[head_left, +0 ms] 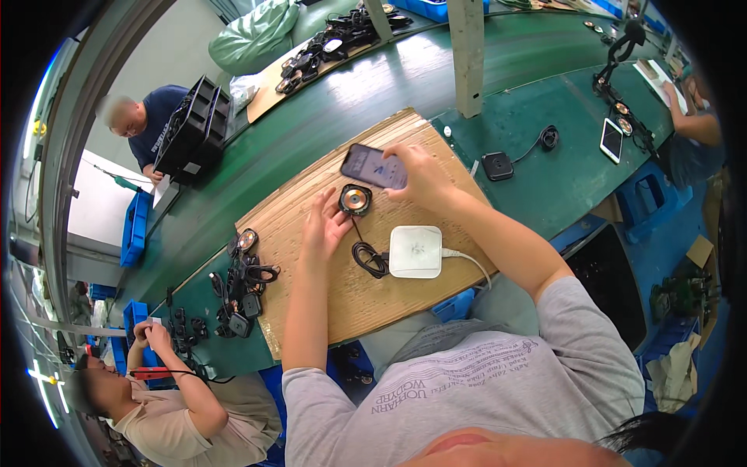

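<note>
My right hand grips a smartphone by its right end, its lit screen facing up. Just below the phone, the fingers of my left hand hold a round black wireless charger with a copper-coloured coil showing. A black cable runs down from the charger, lies in a loose coil and reaches a white square box with rounded corners. A white cord leaves the box's right side. All of this is over a sheet of corrugated cardboard.
Left of the cardboard lies a pile of black chargers and cables. On the green table to the right are a black square charger and a white-framed phone. A post rises beyond the cardboard. Other people work at left and far right.
</note>
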The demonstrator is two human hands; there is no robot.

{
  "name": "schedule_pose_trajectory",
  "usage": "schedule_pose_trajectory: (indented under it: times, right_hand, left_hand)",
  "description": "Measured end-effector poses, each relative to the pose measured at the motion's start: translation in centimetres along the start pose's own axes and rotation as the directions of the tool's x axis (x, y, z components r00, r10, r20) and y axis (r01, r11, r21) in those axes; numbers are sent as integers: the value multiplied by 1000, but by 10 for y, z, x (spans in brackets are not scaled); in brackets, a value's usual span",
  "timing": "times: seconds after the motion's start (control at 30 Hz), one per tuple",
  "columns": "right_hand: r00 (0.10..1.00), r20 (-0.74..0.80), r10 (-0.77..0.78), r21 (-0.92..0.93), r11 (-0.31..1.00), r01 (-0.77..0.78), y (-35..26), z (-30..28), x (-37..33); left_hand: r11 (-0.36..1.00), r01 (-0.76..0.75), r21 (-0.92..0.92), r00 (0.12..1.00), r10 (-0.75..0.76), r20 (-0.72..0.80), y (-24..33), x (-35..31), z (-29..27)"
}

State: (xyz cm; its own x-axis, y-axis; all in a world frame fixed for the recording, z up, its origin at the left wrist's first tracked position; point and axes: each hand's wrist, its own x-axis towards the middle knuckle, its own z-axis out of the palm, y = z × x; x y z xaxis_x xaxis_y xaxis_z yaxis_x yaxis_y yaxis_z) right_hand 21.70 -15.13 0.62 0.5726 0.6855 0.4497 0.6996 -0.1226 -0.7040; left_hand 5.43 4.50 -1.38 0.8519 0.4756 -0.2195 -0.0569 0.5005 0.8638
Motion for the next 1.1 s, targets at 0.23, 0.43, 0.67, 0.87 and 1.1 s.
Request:
schedule_pose_trajectory:
  times: [0.23,0.43,0.67,0.87,1.1]
  right_hand:
    - [974,38,-221,71,973,218,-8,28,-11]
    - [952,71,-299,13,954,298,-5,26,-9]
    - [965,114,-236,-121,961,249,-12,20,-11]
    - [964,230,-136,-182,967,180,-9,22,-10]
    - [935,142,-326,-211,912,351,-16,23,-9]
  left_hand:
    - [951,117,-286,993,-111,37,-25,9,1]
    - [935,94,-343,994,-71,79,-35,12,-1]
    - [913,103,-394,992,-68,102,-31,7,10]
    - [952,83,-296,974,-15,226,-24,0,22]
    - [911,101,-400,914,74,399,-23,-3,26]
